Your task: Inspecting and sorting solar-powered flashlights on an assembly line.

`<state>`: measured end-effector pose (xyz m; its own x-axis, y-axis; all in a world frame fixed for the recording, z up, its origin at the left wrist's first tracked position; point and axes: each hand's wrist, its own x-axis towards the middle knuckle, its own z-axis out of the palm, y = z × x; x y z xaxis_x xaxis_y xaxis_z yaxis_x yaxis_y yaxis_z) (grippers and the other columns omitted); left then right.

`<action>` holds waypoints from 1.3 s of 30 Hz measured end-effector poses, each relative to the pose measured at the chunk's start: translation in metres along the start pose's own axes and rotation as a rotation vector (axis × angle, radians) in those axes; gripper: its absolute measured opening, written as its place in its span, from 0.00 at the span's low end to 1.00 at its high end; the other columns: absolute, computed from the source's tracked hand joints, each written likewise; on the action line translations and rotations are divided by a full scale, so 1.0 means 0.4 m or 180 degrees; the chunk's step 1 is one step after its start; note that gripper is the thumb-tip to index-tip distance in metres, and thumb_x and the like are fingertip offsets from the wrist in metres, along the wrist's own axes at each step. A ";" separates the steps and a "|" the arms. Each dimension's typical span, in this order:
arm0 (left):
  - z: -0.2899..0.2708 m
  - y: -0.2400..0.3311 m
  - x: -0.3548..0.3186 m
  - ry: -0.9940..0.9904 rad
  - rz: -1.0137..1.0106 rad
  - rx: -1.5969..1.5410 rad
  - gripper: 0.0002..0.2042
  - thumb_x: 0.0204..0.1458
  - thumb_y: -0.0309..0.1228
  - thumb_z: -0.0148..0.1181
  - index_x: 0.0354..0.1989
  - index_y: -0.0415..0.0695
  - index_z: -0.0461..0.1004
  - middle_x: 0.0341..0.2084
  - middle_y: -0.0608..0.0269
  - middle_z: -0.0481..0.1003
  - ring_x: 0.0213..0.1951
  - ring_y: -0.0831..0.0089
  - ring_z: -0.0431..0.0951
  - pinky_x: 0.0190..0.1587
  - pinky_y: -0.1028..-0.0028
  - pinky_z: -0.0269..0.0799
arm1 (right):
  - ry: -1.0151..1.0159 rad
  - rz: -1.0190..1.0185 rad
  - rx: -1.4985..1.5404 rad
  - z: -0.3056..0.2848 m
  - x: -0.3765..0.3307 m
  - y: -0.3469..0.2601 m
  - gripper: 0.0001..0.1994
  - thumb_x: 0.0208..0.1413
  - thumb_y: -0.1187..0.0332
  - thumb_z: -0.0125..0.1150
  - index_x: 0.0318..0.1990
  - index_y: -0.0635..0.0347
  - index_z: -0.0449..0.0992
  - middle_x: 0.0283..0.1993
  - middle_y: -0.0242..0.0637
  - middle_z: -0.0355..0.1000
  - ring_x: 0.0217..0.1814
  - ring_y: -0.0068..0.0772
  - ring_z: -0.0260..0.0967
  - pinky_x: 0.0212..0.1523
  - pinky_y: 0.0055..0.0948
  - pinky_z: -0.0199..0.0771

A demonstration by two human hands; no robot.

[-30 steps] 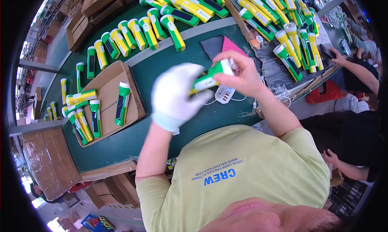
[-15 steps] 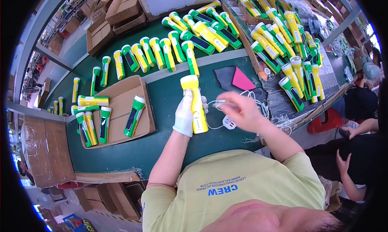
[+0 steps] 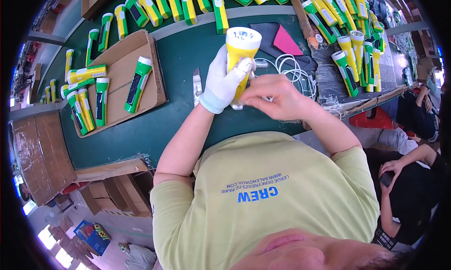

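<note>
Since half a second earlier, the yellow torch (image 3: 242,44) has tipped to show its lens (image 3: 244,34), and the bare right hand (image 3: 277,98) has come to its lower end. The gloved left hand (image 3: 224,82) grips the torch above the worktop (image 3: 150,129); whether the right holds anything is unclear. Handling seems midway. Others lie in a carton tray (image 3: 124,50), left, and a row of torches (image 3: 150,9) beyond; which are finished cannot be told.
</note>
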<state>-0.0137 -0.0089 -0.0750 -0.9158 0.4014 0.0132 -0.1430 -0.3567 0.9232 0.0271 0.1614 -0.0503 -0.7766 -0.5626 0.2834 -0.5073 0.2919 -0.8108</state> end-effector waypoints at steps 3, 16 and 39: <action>-0.002 -0.005 0.026 0.0202 0.0009 -0.0556 0.15 0.60 0.37 0.53 0.48 0.41 0.63 0.31 0.61 0.72 0.30 0.76 0.74 0.34 0.75 0.73 | -0.0555 -0.0201 -0.1436 0.079 -0.071 -0.001 0.03 0.49 0.71 0.64 0.32 0.51 0.78 0.23 0.29 0.67 0.25 0.30 0.70 0.22 0.32 0.68; 0.007 -0.015 0.006 -0.0019 -0.0512 -0.0643 0.29 0.62 0.56 0.36 0.56 0.42 0.63 0.39 0.56 0.74 0.36 0.70 0.76 0.40 0.70 0.73 | 0.0974 0.1735 0.2450 0.008 -0.010 -0.003 0.09 0.59 0.70 0.59 0.41 0.67 0.79 0.28 0.32 0.75 0.25 0.14 0.66 0.24 0.16 0.63; 0.035 -0.004 -0.047 0.0381 0.0352 0.0835 0.29 0.61 0.53 0.47 0.55 0.37 0.60 0.38 0.60 0.73 0.38 0.77 0.74 0.36 0.71 0.74 | 0.1627 -0.0454 -0.1352 -0.042 0.025 -0.092 0.05 0.47 0.79 0.62 0.32 0.61 0.76 0.26 0.35 0.73 0.24 0.35 0.72 0.23 0.29 0.69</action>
<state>0.0089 -0.0041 -0.0713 -0.9603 0.2646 0.0883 0.0476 -0.1564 0.9866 0.0314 0.1581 -0.0090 -0.7172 -0.2123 0.6638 -0.6395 0.5792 -0.5056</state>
